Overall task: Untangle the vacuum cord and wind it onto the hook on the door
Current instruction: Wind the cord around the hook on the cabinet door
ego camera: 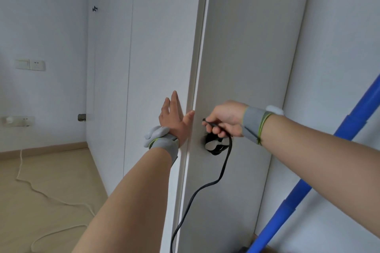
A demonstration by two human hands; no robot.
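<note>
A black vacuum cord (207, 186) runs up from the bottom of the view to a hook (212, 146) on the pale door (242, 57), where several dark loops hang around it. My right hand (223, 120) grips the cord just above the hook, fingers curled round it. Flat against the door's edge, my left hand (174, 118) presses with straight fingers pointing up, to the left of the hook. Both wrists wear grey bands.
A blue pole (320, 172) leans diagonally at the right, close behind my right forearm. A white rope or cable (41, 191) snakes over the wooden floor at the left. Wall sockets (30, 64) sit on the left wall. White wardrobe panels (156, 47) stand left of the door.
</note>
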